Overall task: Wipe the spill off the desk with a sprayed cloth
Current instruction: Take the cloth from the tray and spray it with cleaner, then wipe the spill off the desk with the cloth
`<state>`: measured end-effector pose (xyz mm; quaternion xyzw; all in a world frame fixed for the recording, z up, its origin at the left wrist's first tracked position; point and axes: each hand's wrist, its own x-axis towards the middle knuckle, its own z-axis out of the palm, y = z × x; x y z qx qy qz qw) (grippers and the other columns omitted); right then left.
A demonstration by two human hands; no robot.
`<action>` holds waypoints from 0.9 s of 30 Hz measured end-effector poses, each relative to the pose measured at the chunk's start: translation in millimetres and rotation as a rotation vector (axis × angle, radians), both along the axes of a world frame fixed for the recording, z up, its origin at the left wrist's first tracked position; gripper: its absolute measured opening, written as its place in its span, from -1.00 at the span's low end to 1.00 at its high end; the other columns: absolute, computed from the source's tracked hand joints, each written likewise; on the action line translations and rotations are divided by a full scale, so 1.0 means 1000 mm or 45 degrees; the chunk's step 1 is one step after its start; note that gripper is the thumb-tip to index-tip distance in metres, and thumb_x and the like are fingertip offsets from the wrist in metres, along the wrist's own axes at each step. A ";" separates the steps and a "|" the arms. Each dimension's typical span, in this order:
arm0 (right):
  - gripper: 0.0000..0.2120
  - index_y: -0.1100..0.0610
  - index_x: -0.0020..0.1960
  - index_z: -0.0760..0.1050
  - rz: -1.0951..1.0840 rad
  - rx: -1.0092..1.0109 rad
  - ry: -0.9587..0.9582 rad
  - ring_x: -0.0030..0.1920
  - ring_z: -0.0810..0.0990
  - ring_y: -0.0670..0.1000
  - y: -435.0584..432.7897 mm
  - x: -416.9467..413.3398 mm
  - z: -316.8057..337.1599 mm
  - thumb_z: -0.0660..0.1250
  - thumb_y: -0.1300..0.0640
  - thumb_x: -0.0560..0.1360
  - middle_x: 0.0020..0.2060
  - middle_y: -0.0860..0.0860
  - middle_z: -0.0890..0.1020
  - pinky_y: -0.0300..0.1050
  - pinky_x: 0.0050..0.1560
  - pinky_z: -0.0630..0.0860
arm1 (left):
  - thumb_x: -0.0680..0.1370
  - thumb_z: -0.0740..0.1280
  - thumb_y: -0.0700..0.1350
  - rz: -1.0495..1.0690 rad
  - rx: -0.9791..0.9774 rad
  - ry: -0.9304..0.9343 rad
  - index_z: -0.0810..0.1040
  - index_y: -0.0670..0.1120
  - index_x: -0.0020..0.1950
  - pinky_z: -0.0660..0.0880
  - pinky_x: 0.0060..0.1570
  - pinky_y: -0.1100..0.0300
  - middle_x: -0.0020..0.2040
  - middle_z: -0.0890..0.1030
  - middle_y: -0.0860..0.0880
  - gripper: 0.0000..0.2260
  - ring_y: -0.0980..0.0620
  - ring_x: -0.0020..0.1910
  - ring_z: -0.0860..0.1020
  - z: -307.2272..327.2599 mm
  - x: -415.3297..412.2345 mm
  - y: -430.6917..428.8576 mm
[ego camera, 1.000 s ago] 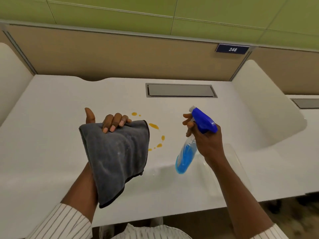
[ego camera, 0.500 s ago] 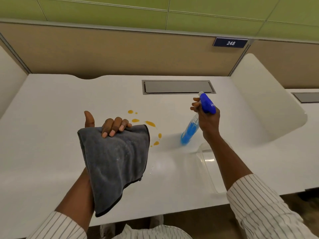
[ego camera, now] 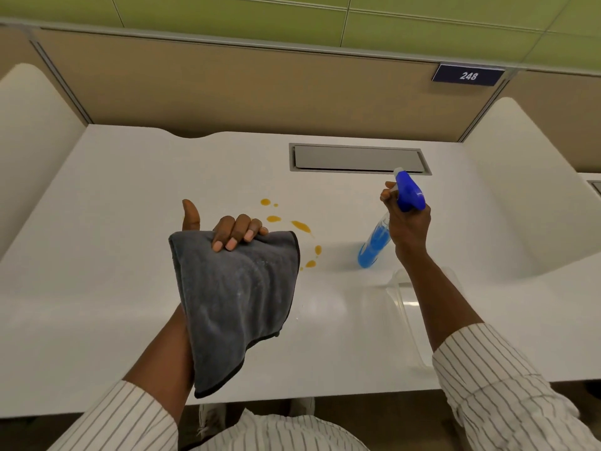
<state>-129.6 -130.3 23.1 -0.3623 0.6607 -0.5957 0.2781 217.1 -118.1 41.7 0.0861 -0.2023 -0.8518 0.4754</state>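
My left hand [ego camera: 227, 231] holds a grey cloth [ego camera: 237, 304] up above the white desk [ego camera: 113, 222], the cloth hanging over my palm and forearm. Orange spill drops [ego camera: 300, 226] lie on the desk just behind and to the right of the cloth. My right hand [ego camera: 408, 222] grips a spray bottle [ego camera: 374, 245] with a blue trigger head and blue liquid. The bottle is tilted, and its base is at or just above the desk to the right of the spill.
A grey cable hatch [ego camera: 357, 159] is set into the desk behind the spill. A clear plastic tray [ego camera: 403, 288] lies under my right forearm. White curved dividers [ego camera: 520, 190] stand at both sides, and a tan partition with a "248" sign [ego camera: 468, 75] rises behind.
My right hand has carried the spray bottle away from the cloth, out to the right and down toward the desk. My left hand keeps the cloth raised in place.
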 end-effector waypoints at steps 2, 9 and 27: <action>-0.69 0.11 0.25 0.56 -0.042 0.029 0.009 0.13 0.72 0.04 0.003 -0.002 -0.005 0.49 0.09 0.55 0.14 0.03 0.72 -0.01 0.30 0.61 | 0.50 0.06 0.47 0.018 0.016 -0.006 0.46 -0.11 -0.60 0.33 0.22 -0.04 -0.50 0.48 -0.05 -0.24 -0.07 -0.29 0.52 0.002 0.000 0.001; -0.11 0.14 0.40 0.46 -0.262 0.230 0.095 0.24 0.62 0.03 0.038 0.022 -0.004 0.42 -0.44 0.29 0.21 0.06 0.64 -0.05 0.29 0.59 | 0.49 0.04 0.48 0.005 -0.016 -0.013 0.48 -0.10 -0.60 0.34 0.22 -0.03 -0.50 0.48 -0.04 -0.23 -0.06 -0.29 0.53 0.003 0.007 0.004; -0.57 -0.04 0.19 0.71 0.597 0.450 -1.080 0.22 0.71 0.17 0.131 0.218 -0.011 0.66 -0.06 0.35 0.25 0.07 0.71 0.05 0.07 0.69 | 0.54 -0.01 0.42 -0.125 0.140 0.042 0.58 -0.06 -0.56 0.35 0.23 0.02 -0.47 0.59 -0.02 -0.25 -0.02 -0.26 0.63 -0.022 0.008 0.006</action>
